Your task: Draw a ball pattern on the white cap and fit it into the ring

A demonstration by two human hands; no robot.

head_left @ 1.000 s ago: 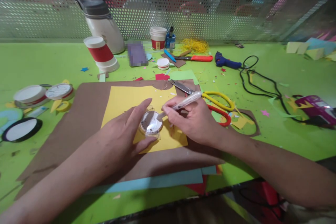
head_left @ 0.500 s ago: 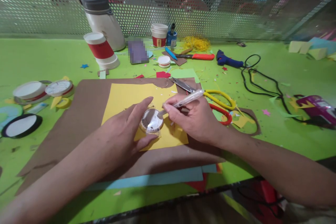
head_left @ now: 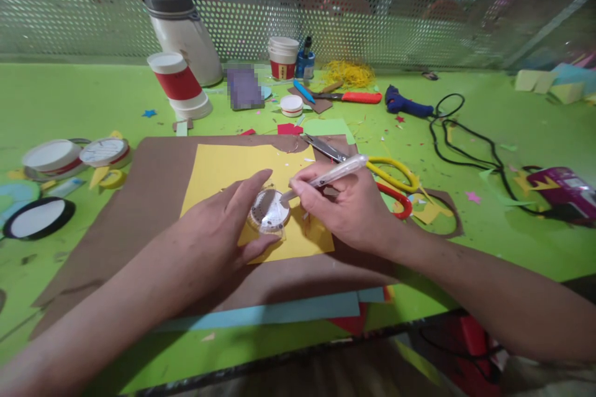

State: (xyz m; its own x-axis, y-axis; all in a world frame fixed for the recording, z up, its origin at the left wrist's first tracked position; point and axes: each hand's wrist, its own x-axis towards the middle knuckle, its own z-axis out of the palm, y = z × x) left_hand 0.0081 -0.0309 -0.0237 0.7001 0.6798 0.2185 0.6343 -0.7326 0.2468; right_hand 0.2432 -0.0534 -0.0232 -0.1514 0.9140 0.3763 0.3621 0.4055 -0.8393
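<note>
My left hand (head_left: 216,223) rests on a yellow paper sheet (head_left: 298,242), thumb and forefinger curved around a small round white disc (head_left: 272,211). Clear plastic with dark marks lies over the disc and sticks out past its edge; what it is I cannot tell. In my right hand (head_left: 347,205) is a clear-barrelled pen (head_left: 339,170), pinched between thumb and fingers. Its tip meets the upper right part of the disc. Scissors (head_left: 391,173) with one yellow and one red handle lie just beyond my right hand, partly on brown paper (head_left: 153,180).
A white jug (head_left: 186,37), a red-and-white paper cup (head_left: 179,84) and a blue glue gun (head_left: 407,102) with black cord stand or lie farther back. A red-handled knife (head_left: 361,98) is near the middle. Lids (head_left: 53,158) sit at left. A perforated screen (head_left: 298,6) closes the back.
The pen leans slightly farther right, with my right hand shifted a little. My left hand stays around the disc. The whole view has shifted slightly.
</note>
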